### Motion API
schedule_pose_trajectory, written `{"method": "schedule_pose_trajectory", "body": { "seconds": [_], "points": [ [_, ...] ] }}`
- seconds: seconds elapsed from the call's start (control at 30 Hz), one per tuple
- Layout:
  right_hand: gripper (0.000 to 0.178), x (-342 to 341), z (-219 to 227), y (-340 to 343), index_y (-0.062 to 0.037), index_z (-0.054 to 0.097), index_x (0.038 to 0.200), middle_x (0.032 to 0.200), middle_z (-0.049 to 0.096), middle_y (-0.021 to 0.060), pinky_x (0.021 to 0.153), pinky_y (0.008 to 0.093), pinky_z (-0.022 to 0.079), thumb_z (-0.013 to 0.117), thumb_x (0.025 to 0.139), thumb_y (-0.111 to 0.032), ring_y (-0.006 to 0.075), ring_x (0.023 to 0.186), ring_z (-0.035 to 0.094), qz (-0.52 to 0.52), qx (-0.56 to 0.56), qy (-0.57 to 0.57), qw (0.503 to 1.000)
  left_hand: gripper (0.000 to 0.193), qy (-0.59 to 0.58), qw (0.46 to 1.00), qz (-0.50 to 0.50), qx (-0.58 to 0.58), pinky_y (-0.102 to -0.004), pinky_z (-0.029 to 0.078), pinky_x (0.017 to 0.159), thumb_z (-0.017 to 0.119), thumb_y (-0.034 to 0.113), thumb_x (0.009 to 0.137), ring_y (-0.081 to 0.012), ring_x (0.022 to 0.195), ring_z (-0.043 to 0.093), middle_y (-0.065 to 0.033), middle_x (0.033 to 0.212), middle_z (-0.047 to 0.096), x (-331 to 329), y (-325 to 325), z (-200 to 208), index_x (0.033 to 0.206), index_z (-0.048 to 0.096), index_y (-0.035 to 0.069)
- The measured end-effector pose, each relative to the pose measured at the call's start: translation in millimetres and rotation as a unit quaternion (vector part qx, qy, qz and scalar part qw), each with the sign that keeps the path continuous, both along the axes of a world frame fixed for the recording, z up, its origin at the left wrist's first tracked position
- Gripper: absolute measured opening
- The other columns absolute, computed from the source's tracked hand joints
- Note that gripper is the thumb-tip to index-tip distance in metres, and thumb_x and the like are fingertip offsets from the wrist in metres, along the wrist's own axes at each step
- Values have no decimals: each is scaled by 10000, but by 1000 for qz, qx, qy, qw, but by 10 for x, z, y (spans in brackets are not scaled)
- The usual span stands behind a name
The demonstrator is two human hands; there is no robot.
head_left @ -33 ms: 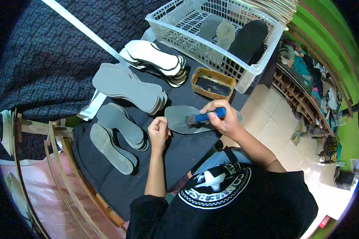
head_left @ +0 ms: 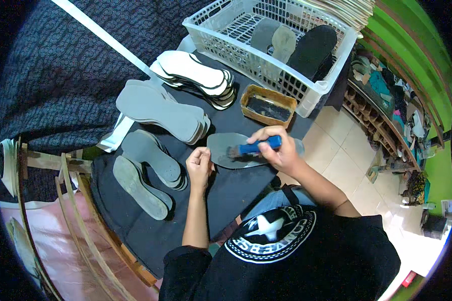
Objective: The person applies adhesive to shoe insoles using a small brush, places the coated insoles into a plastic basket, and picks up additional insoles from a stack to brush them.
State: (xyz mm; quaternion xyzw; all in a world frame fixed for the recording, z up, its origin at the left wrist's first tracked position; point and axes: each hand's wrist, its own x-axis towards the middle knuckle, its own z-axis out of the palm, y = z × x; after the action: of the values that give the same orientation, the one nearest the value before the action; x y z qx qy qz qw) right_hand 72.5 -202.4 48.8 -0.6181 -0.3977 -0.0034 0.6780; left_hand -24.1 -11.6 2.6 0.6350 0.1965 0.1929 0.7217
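A grey insole (head_left: 220, 143) lies flat on the dark cloth-covered table before me. My left hand (head_left: 200, 163) pinches its left end between thumb and fingers. In my right hand (head_left: 278, 148) is a brush (head_left: 258, 145) with a blue handle, its dark bristles pressed on the insole's surface. A wet-looking sheen shows near the bristles. Beyond my right hand stands a small tan rectangular tub (head_left: 253, 92), stained, with something dark inside. To the left lie a stack of grey insoles (head_left: 155, 108), a smaller grey stack (head_left: 153, 155) and greenish-grey insoles (head_left: 138, 188).
White-topped insoles (head_left: 193, 70) are piled at the back of the table (head_left: 226, 198). A white plastic crate (head_left: 266, 70) holding grey and black insoles sits at the back right. A wooden rack (head_left: 83, 220) adjoins the left edge; shelves (head_left: 381, 120) with scraps stand beyond the tiled floor.
My right hand has shifted slightly left with the brush, whose bristles now rest nearer the insole's left end. My left hand stays in place.
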Motion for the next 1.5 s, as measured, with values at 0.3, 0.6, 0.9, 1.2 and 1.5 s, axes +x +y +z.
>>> {"method": "schedule_pose_trajectory", "body": {
  "seconds": [0.3,0.6,0.9,1.2,1.5],
  "points": [
    [214,25,-104,8,-38,404,895,825,569,101,663,285,450,544,782,-153,199,750,571,32,12,43,999,106,-8,1000,-7,-3,-159,317,363,486,109,814,-22,406,395,26,569,480,-4,7,11,749,522,33],
    [174,187,37,-203,-41,441,806,696,559,76,563,270,455,582,720,-97,191,609,567,-29,-53,-117,991,103,-5,1000,-12,7,-153,311,363,494,115,812,-24,405,400,24,568,485,-16,21,-2,752,523,37],
    [219,121,109,25,-47,474,811,648,534,81,497,284,429,621,689,-155,213,548,547,15,-92,-127,987,127,7,1000,4,19,-151,299,350,498,136,814,-20,389,393,25,553,482,2,-32,38,752,527,29],
    [227,100,353,149,-56,467,778,575,500,97,443,306,410,619,688,-199,243,479,517,23,-114,-177,977,145,1,1000,6,24,-155,293,349,503,150,813,-24,384,395,26,525,474,16,-8,16,745,522,23],
    [190,141,448,113,-62,462,732,558,508,87,406,308,400,598,680,-184,238,468,515,59,-195,-256,945,97,-6,999,8,34,-169,333,357,486,101,803,-26,377,382,40,509,438,-17,-14,-4,737,515,36]
  ]
}}
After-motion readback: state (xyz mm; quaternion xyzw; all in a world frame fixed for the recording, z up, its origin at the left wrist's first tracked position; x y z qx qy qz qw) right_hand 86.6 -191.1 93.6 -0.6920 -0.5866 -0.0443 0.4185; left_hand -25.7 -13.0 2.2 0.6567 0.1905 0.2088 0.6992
